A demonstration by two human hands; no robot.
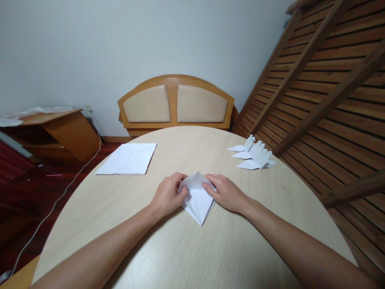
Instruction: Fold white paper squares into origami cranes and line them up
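A partly folded sheet of white paper (199,202) lies in front of me, its lower point toward me and its upper part lifted into a raised flap. My left hand (171,192) grips its left edge, thumb on top and fingers behind. On the opposite edge, my right hand (224,192) holds the paper the same way, thumb pressed near the crease. The fingers behind the flap are partly hidden. Folded white paper figures (255,155) with pointed ends stand in a row to the right. To the left rests a stack of white paper sheets (128,159).
Everything lies on a round pale wooden table (192,257). Beyond its far edge stands a padded headboard (176,100). Slatted wooden panels (325,88) lean at the right. A low wooden cabinet (66,134) and a white cable (64,192) are at the left.
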